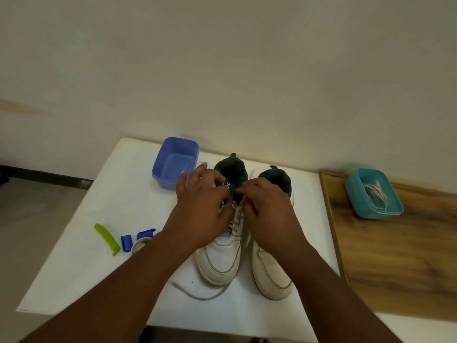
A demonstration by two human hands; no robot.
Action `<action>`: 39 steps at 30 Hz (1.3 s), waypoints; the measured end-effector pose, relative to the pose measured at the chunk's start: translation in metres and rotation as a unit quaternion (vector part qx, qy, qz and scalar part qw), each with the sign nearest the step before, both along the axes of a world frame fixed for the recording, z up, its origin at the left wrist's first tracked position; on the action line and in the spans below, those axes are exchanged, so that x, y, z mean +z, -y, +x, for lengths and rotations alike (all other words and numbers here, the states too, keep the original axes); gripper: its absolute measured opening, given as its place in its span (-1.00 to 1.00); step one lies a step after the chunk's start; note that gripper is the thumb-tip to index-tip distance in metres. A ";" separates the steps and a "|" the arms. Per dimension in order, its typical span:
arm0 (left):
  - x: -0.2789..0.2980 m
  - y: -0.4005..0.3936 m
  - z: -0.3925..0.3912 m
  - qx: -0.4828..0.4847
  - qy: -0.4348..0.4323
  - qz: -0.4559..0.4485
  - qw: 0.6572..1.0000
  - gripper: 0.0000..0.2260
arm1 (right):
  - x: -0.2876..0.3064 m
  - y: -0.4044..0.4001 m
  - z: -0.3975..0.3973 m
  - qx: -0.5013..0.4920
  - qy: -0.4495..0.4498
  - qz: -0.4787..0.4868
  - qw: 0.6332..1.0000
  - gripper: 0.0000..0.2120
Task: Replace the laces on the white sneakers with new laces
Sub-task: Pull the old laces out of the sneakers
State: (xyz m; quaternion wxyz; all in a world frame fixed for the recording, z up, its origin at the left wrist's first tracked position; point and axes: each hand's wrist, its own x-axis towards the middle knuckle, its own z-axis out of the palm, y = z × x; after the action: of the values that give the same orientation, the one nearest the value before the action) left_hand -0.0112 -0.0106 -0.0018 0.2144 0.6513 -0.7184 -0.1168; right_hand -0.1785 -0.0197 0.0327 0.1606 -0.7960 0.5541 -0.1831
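Two white sneakers (243, 251) stand side by side on the white tabletop (103, 219), toes toward the near edge, dark collars toward the far wall. Both hands are at the throat of the left sneaker (218, 258): the left hand (204, 209) lies over its left flank with fingers curled in toward the tongue, the right hand (265, 206) closes in from the other side, fingertips bent at the upper eyelets. Each seems to be pinching the lace (235, 217) there, though the fingertips hide the actual contact. A loose lace end (197, 294) trails across the tabletop in front of the toes, so this looks like lace work on the upper rows; whether it is going in or coming out cannot be told. To do it well, work one crossing at a time, one hand steadying the eyelet flap and tongue while the other draws the lace straight through its hole, not sideways. Mind the trailing end so it does not snag under the soles. The right sneaker (272, 271) shows no lacing where visible. A teal tub (358, 194) holding coiled white laces (377, 194) sits far right on a wooden board (395, 256); a blue tub (173, 144) stands far left.
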 end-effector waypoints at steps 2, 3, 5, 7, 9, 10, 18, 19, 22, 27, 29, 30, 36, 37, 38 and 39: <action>0.008 0.000 0.006 0.042 0.016 -0.027 0.999 -0.76 | -0.001 0.004 -0.005 0.013 -0.032 -0.007 0.999 -0.73; 0.012 0.000 0.011 0.075 0.023 -0.042 0.996 -0.75 | -0.001 0.005 -0.007 0.011 -0.035 -0.007 0.999 -0.73; 0.016 0.001 0.016 0.112 0.012 -0.062 0.992 -0.73 | -0.001 0.007 -0.008 0.000 -0.029 0.008 1.000 -0.72; 0.015 -0.001 0.015 0.077 -0.017 -0.045 0.996 -0.68 | -0.002 0.005 -0.005 -0.001 -0.003 0.024 1.000 -0.70; 0.011 -0.005 0.007 0.022 -0.014 -0.013 1.000 -0.61 | -0.003 0.001 0.000 0.004 0.015 0.030 0.999 -0.69; 0.009 -0.006 0.004 0.007 -0.006 0.003 1.000 -0.60 | -0.004 0.001 0.002 0.008 0.021 0.030 0.999 -0.68; 0.008 -0.001 0.004 0.014 0.059 0.017 0.998 -0.75 | -0.006 0.004 0.003 0.000 0.021 0.052 0.998 -0.67; 0.007 -0.001 0.004 0.015 0.060 0.015 0.998 -0.75 | -0.006 0.004 0.003 -0.002 0.023 0.050 0.998 -0.67; 0.003 -0.005 0.002 -0.013 0.077 0.032 0.996 -0.71 | -0.007 0.002 0.004 -0.008 0.027 0.046 0.999 -0.68; 0.000 -0.006 0.002 -0.025 0.072 0.025 0.997 -0.78 | -0.005 0.002 0.003 -0.011 0.033 0.050 0.998 -0.71; 0.003 -0.004 0.004 -0.004 0.053 0.002 0.999 -0.80 | -0.005 0.002 0.003 -0.010 0.032 0.050 0.998 -0.70; 0.005 -0.003 0.005 0.014 0.036 -0.020 0.999 -0.81 | -0.005 0.002 0.002 -0.010 0.033 0.048 0.998 -0.70; 0.024 0.000 0.018 0.124 -0.215 -0.124 0.961 -0.84 | -0.006 0.003 0.000 -0.011 0.028 0.045 0.999 -0.68; 0.024 -0.001 0.016 0.120 -0.233 -0.122 0.957 -0.87 | -0.007 0.004 0.000 -0.011 0.027 0.043 0.999 -0.67; 0.026 -0.004 0.013 0.114 -0.253 -0.113 0.954 -0.88 | -0.007 0.005 0.000 -0.010 0.027 0.043 0.999 -0.67; 0.027 -0.005 0.009 0.113 -0.287 -0.096 0.946 -0.86 | -0.007 0.005 0.000 -0.010 0.027 0.044 0.999 -0.67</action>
State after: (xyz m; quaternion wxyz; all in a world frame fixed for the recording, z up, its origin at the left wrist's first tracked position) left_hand -0.0021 -0.0055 0.0249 0.4847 0.6434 -0.5560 -0.2047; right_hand -0.1786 -0.0248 0.0256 0.2082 -0.7774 0.5651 -0.1814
